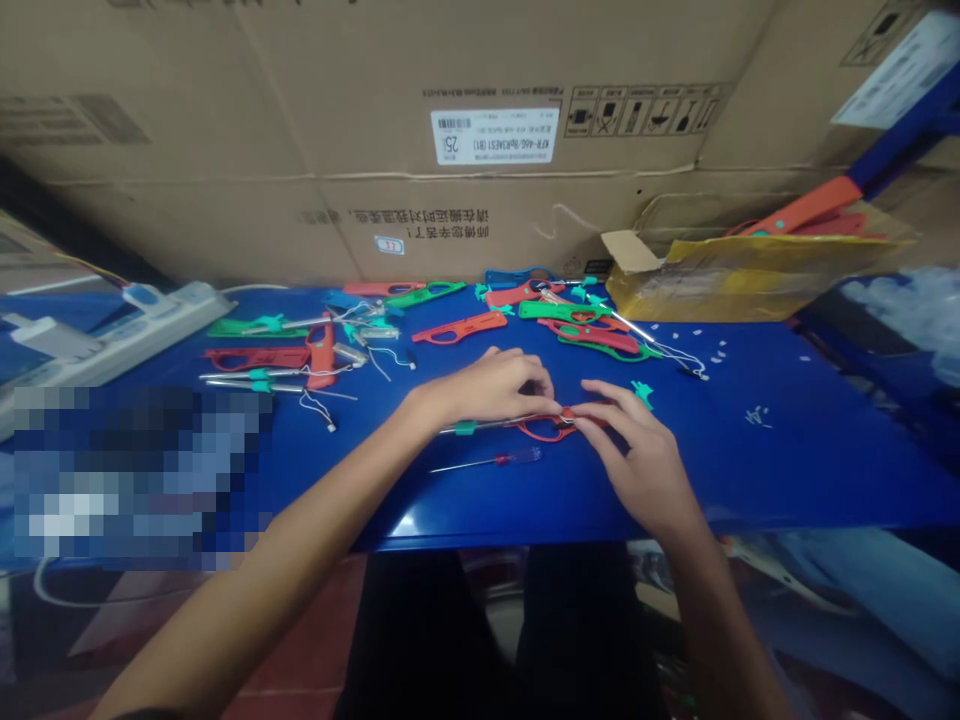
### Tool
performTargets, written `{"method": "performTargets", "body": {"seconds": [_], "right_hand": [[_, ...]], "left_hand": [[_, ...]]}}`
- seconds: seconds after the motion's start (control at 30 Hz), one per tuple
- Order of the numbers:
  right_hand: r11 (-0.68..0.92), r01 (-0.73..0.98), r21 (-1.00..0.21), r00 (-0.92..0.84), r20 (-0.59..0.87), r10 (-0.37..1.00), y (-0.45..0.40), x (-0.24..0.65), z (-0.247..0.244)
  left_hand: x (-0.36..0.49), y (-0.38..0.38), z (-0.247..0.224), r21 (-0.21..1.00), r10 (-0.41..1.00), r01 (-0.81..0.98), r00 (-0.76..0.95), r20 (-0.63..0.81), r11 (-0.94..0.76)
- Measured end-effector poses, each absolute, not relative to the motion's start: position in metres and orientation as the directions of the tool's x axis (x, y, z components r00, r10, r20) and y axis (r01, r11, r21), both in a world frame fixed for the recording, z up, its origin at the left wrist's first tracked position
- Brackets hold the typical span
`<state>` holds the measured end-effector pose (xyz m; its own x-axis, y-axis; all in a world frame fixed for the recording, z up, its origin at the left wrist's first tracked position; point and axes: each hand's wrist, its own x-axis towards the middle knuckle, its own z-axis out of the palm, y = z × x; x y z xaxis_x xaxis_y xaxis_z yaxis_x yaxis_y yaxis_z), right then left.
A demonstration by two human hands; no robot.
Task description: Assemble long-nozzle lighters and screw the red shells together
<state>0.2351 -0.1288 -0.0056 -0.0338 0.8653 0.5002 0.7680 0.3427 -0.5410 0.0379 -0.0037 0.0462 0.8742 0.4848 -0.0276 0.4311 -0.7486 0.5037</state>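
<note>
Forearms come in from the bottom edge over the blue table (787,470). Nearest on the table, a screwdriver (495,461) lies loose just in front of the hands, touching neither. Right hand (637,455) has fingertips pinched on the right end of a red shell (546,430). Left hand (491,385) is curled over its top, fingers closed on it where a metal rod (487,425) with a green collar sticks out left. Shell sits flat on the table between both grips. Behind, loose red and green shells (577,325), rods and wires scattered. Farther left a power strip (142,320), right a yellow bag (750,275), cardboard boxes (450,120) at the back.
</note>
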Motion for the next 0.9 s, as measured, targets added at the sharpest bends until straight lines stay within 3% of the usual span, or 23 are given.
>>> {"method": "performTargets", "body": {"seconds": [0.47, 0.7, 0.9], "right_hand": [[0.292, 0.838, -0.462, -0.113, 0.377, 0.919, -0.127, 0.237, -0.011], [0.334, 0.843, -0.421, -0.158, 0.4, 0.903, -0.127, 0.236, -0.011], [0.354, 0.871, -0.341, -0.181, 0.447, 0.876, -0.127, 0.23, -0.016]], "left_hand": [[0.039, -0.002, 0.026, 0.625, 0.542, 0.368, 0.834, 0.106, -0.689], [0.04, -0.002, 0.021, 0.615, 0.556, 0.38, 0.822, 0.118, -0.691], [0.038, -0.003, 0.022, 0.539, 0.505, 0.352, 0.848, 0.163, -0.765]]}}
